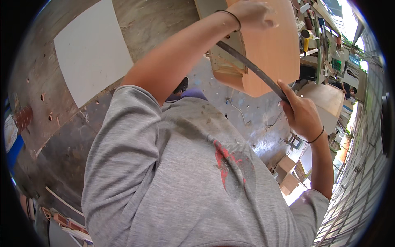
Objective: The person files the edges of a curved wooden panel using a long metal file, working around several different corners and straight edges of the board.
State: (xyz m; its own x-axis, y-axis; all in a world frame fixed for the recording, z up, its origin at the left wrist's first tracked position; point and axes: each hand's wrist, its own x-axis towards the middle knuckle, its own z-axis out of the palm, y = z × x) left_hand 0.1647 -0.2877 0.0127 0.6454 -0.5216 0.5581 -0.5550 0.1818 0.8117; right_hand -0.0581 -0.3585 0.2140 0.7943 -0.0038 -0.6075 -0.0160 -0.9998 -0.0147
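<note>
A long, narrow dark grey strip [256, 70] slants across the front of a tan wood-veneer cabinet-like piece [269, 53]. Its lower right end is in my right hand [303, 116], the fingers closed round it and the index finger lying along it. My left forearm crosses above and hides the strip's far end. Over the upper part of the tan panel is my left hand [256, 15], smeared by motion. Its fingers look bent, but whether they hold anything cannot be made out. A pale unfinished wooden edge [228, 66] shows on the piece's near left side.
A large white sheet [92, 53] lies on the stained surface at left. Cluttered shelves with tools [317, 39] stand at upper right. Cardboard boxes [286, 171] sit at lower right, beside a barred wall [358, 177]. A thin cable [238, 109] trails on the floor. Wood offcuts [70, 222] lie at lower left.
</note>
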